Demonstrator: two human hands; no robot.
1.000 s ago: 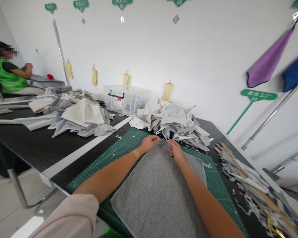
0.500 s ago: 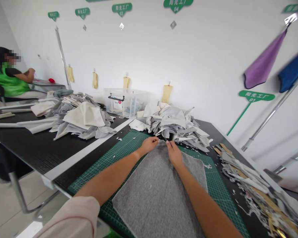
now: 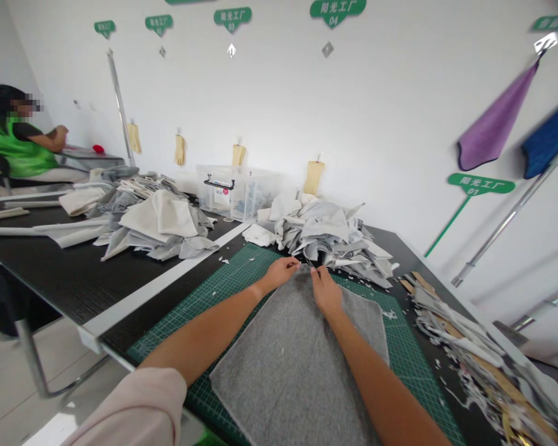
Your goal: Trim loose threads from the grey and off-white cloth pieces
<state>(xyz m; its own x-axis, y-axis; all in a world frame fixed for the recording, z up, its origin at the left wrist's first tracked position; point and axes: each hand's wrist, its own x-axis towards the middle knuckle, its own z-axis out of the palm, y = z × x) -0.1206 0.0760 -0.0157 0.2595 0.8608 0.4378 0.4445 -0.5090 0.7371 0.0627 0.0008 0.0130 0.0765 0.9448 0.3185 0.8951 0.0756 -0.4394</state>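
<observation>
Grey felt sheet (image 3: 294,365): left hand (image 3: 279,275), right hand (image 3: 326,291) on far edge.

Left forearm (image 3: 204,328) and right forearm (image 3: 376,365) angled inward; left hand (image 3: 281,274), right hand (image 3: 326,290) just apart, both pinching.

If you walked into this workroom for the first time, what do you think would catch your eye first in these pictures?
The grey felt-like sheet on the green cutting mat stands out first, with the left hand and right hand at its far edge. Just beyond it rises a heap of grey and white fabric pieces. High on the wall to the right, a purple cloth and a blue cloth add strong colour.
</observation>
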